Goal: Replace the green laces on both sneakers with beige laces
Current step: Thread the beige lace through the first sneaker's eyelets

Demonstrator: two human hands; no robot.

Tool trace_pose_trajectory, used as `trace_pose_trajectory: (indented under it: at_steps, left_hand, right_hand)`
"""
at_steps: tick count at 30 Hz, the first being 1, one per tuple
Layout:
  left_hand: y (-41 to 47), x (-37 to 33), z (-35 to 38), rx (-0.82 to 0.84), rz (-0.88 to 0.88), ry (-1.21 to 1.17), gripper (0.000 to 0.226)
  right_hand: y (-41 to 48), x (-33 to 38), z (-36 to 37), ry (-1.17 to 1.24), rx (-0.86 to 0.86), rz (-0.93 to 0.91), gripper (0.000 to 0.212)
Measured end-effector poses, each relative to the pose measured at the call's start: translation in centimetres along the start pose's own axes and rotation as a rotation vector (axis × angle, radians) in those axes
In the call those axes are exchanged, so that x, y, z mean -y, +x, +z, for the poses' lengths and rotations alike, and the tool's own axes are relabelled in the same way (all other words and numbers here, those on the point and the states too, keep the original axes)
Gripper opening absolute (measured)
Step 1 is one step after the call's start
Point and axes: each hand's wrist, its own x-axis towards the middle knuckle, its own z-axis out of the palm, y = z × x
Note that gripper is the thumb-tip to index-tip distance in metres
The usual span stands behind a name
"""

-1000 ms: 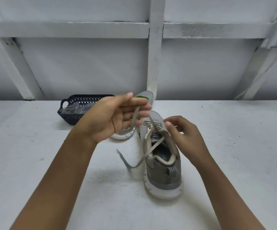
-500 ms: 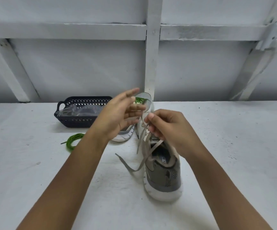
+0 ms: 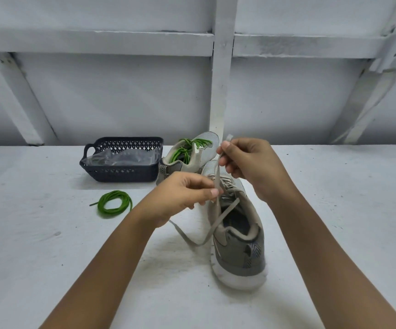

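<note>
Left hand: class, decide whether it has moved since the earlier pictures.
Yes. The left hand has come down off the far grey sneaker with green laces, which it hid before, and pinches the beige flat lace of the near grey sneaker.

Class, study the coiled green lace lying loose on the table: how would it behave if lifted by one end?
Probably floppy: the green lace lies in loose loops on the table, so it would likely uncoil and dangle. It looks thin, so probably very light; pushed, the coil would likely deform.
</note>
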Motion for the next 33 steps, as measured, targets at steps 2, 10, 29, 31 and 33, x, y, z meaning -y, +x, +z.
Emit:
trace_pose_trajectory:
  at_steps: [2,10,29,31,33]
  left_hand:
    - [0.0,0.2,-0.1,-0.004,-0.011,-0.033,0.004]
    - [0.4,1.9,0.5,-0.32,-0.012,-0.104,0.017]
    - [1.2,3.3,3.3,-0.484,0.049,-0.117,0.019]
    - [1.2,3.4,3.5,-0.496,0.045,-0.15,0.019]
    - [1.4,3.6,3.7,-0.515,0.047,-0.135,0.019]
  right_hand:
    - [-0.1,-0.1,0.1,0.013,0.008,0.014,0.026]
    - [-2.7,-2.4,-0.1,-0.7,0.001,-0.013,0.017]
    - [-2.7,-5.6,0.0,-0.669,0.073,0.055,0.012]
    - [-2.6,-5.7,-0.1,-0.67,0.071,0.048,0.012]
    - [-2.6,-5.7,0.0,-0.664,0.071,0.053,0.012]
